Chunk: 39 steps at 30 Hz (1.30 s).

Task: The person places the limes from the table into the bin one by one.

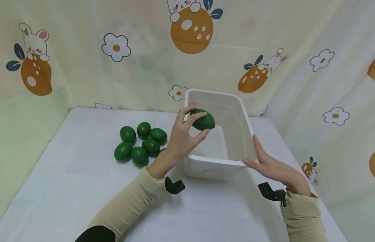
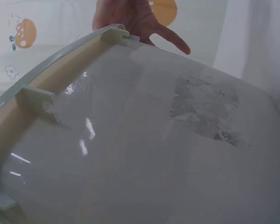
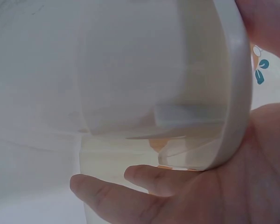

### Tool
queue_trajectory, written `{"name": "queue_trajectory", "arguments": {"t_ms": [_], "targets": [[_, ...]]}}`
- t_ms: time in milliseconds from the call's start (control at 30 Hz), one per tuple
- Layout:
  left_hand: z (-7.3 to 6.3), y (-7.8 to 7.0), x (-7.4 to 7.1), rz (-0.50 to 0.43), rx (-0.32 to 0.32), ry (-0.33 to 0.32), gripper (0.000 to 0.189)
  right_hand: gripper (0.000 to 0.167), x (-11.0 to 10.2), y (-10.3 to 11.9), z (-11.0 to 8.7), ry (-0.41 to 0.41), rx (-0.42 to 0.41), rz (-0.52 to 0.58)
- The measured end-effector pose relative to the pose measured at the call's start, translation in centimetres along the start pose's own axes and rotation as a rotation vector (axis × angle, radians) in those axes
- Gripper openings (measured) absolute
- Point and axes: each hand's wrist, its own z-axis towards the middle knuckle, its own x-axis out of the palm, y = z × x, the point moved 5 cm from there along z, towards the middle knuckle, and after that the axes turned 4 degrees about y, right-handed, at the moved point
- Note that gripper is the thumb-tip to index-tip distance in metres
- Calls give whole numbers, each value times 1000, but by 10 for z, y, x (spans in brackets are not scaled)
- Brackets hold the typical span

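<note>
The head view shows, at its largest, a patterned cloth (image 1: pixel 142 80) hanging behind the worktop (image 1: pixel 63 178), probably screening off the surroundings. On the worktop's far side, right of the middle, is a white tub (image 1: pixel 217 160), its mouth facing up and its far left corner close to the cloth. I cannot tell whether its base lies fully flat. From the left wrist, a rough grey patch (image 2: pixel 203 109) shows on its outer wall.

The right hand (image 1: pixel 267 164) grips the tub's near right corner, thumb on the near rim and fingers extended along the outer side; the right wrist view shows the rim lying against the palm. A corner gives purchase on two walls at once, so this hold seems meant to steady the tub. The left hand (image 1: pixel 182 139) pinches one green fruit (image 1: pixel 206 122) between thumb and fingers above the left part of the mouth. Held by its sides, the smooth, rounded fruit likely sits secure, and its height keeps it clear of the rim.

Left of the tub, the loose fruits (image 1: pixel 151 147) lie in a close group, one partly hidden by the left wrist. Gathered there, they appear to be within easy reach of the left hand.
</note>
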Motion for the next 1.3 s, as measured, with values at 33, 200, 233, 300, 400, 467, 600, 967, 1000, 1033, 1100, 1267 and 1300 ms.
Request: {"name": "queue_trajectory", "arguments": {"t_ms": [33, 200, 233, 300, 400, 467, 600, 967, 1000, 1033, 1100, 1267, 1300], "targets": [[0, 0, 0, -2, 1, 7, 40, 94, 0, 0, 0, 0, 1, 1], [0, 0, 0, -7, 16, 43, 40, 94, 0, -1, 0, -2, 4, 2], [0, 0, 0, -10, 21, 45, 39, 94, 0, -1, 0, -2, 4, 2], [0, 1, -1, -14, 33, 45, 38, 94, 0, -1, 1, 0, 3, 1], [0, 0, -1, -10, 46, 47, 37, 94, -1, 0, 1, 3, 5, 1], [1, 1, -1, -3, 52, 46, 36, 94, 0, 1, 0, 4, 7, 0], [1, 1, -4, 19, 61, 25, 35, 94, 0, 2, 0, 1, 4, -4], [8, 18, -32, 67, 29, -47, 36, 93, -1, 2, 2, 5, -2, -5], [8, 21, -36, 79, 22, -57, 36, 93, -1, 2, 2, 6, 1, -3], [9, 24, -40, 93, 17, -67, 36, 93, -1, 2, 2, 7, -1, -1], [10, 30, -47, 117, 0, -87, 37, 93, -1, 1, 2, 7, 4, 1], [11, 47, -66, 173, -53, -124, 37, 93, -1, 0, 2, 8, 16, 0], [11, 51, -69, 187, -69, -129, 37, 93, -1, 0, 2, 9, 18, -2]]}}
